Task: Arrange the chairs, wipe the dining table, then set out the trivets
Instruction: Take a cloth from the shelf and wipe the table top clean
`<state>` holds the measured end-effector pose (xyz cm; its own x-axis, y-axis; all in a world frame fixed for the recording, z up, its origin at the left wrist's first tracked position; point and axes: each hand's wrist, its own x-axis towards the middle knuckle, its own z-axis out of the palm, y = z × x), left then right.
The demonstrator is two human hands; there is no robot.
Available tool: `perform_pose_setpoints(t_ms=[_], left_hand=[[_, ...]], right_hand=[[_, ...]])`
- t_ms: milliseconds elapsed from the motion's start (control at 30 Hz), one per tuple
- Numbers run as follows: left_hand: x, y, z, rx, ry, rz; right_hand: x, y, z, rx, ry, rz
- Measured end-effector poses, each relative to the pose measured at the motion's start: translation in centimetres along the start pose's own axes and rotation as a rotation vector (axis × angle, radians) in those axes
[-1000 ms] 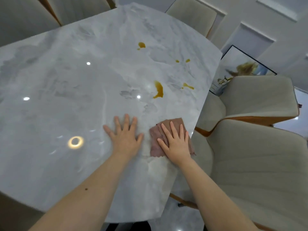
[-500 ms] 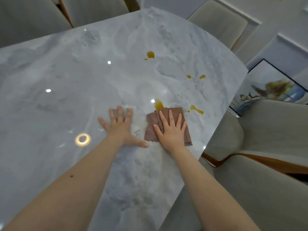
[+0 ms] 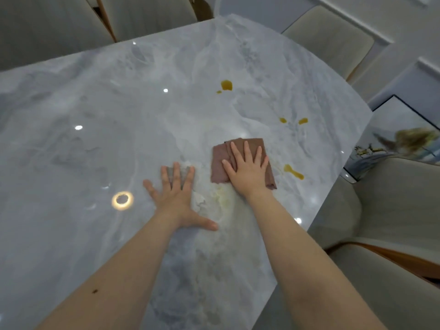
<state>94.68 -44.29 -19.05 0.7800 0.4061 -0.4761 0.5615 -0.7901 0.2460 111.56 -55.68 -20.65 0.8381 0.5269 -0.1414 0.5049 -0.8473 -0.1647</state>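
Observation:
A glossy grey marble dining table (image 3: pixel 100 110) fills most of the head view. My right hand (image 3: pixel 247 169) presses flat, fingers straight, on a folded brown cloth (image 3: pixel 217 167) right of the table's middle. My left hand (image 3: pixel 177 198) rests flat on the bare marble just left of the cloth, fingers spread. Yellow-brown spill stains lie beyond and beside the cloth: one streak (image 3: pixel 293 171) to its right, two small drops (image 3: pixel 292 120) farther off, and a larger blot (image 3: pixel 226 85) toward the far end. A faint yellowish smear (image 3: pixel 223 198) shows on the marble just behind the cloth.
Beige upholstered chairs stand around the table: one at the near right (image 3: pixel 392 222), one at the far right (image 3: pixel 331 39), two at the far left (image 3: pixel 47 22). A framed picture (image 3: pixel 392 139) leans on the floor beyond the right edge.
My right hand has pushed the cloth forward over the large streak stain, which is now covered or wiped. My left hand slid forward alongside. The view has moved closer over the table.

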Motion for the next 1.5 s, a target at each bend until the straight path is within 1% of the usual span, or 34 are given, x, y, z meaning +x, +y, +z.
perform_pose_setpoints(t_ms=[67,133,200,233,300,367,433,500,567,600,700,733,767,833,900,933,967,1000,1067,1100,1200,1233,1333,1400,1433,1500], left_hand=[[0.0,0.0,0.0,-0.006,0.009,0.006],[-0.2,0.0,0.0,-0.023,0.020,0.012],[-0.4,0.0,0.0,-0.045,0.034,0.019],[-0.4,0.0,0.0,-0.050,0.035,0.022],[-0.4,0.0,0.1,-0.058,0.038,0.025],[-0.3,-0.1,0.1,-0.054,0.043,0.023],[-0.3,0.0,0.2,-0.045,0.044,0.017],[-0.1,0.0,0.3,-0.042,0.044,0.010],[0.0,0.1,0.2,-0.040,0.041,0.005],[0.0,0.1,0.1,-0.033,0.037,0.005],[-0.3,0.1,-0.2,-0.028,0.023,0.010],[-0.4,0.1,-0.2,-0.029,0.022,0.011],[-0.4,0.0,-0.4,-0.030,0.018,0.016],[-0.8,-0.1,-0.6,-0.054,0.013,0.034],[-0.9,-0.4,-0.7,-0.098,0.015,0.058],[-1.1,-0.6,-0.9,-0.110,0.017,0.064],[-1.2,-0.8,-1.0,-0.114,0.021,0.062],[-1.4,-1.0,-1.1,-0.107,0.032,0.057],[-1.6,-1.5,-1.2,-0.078,0.045,0.035],[-1.7,-1.7,-1.2,-0.064,0.036,0.018],[-1.6,-2.2,-0.8,-0.066,0.005,-0.016],[-1.4,-2.4,-0.7,-0.076,0.003,-0.013],[-1.2,-2.4,-0.1,-0.083,0.038,-0.006],[-1.2,-2.2,0.0,-0.072,0.049,0.001],[-1.0,-2.4,0.1,-0.067,0.053,-0.006],[-0.8,-2.3,0.2,-0.058,0.059,-0.008]], right_hand=[[-1.1,-2.1,0.7,-0.013,0.007,-0.099],[-4.5,-2.6,1.2,-0.021,0.013,-0.258],[-8.1,-0.8,1.2,-0.034,-0.005,-0.367],[-9.2,0.9,1.1,-0.038,-0.012,-0.383],[-9.6,4.2,0.4,-0.055,-0.025,-0.334],[-7.5,5.7,-0.1,-0.054,-0.001,-0.217],[-4.1,4.6,-0.2,-0.045,0.025,-0.093],[-0.6,2.0,0.0,-0.039,0.041,-0.027],[1.1,-0.8,0.5,-0.015,0.066,-0.036],[1.1,-1.9,0.8,0.015,0.079,-0.075],[-2.2,-2.9,0.9,0.260,0.064,-0.307],[-3.8,-2.6,0.6,0.375,0.058,-0.363],[-5.1,-2.2,0.0,0.494,0.056,-0.378],[-6.8,-1.0,-1.7,0.748,0.055,-0.284],[-7.7,-0.2,-4.0,1.025,-0.022,-0.103],[-7.7,0.2,-4.7,1.110,-0.057,-0.034],[-7.6,0.5,-5.0,1.116,-0.072,0.008],[-7.6,0.9,-5.3,0.999,-0.051,0.003],[-7.6,1.5,-4.5,0.619,0.049,-0.094],[-7.7,1.7,-3.8,0.473,0.068,-0.146],[-8.2,1.7,-1.3,0.223,-0.050,-0.196],[-8.2,1.7,-0.7,0.173,-0.068,-0.205],[-6.1,1.5,-0.4,0.062,0.000,-0.164],[-3.1,0.9,-0.9,0.028,0.022,-0.126],[-1.0,0.1,-0.7,0.010,0.002,-0.119],[1.9,-1.6,-0.7,-0.023,-0.007,-0.138]])
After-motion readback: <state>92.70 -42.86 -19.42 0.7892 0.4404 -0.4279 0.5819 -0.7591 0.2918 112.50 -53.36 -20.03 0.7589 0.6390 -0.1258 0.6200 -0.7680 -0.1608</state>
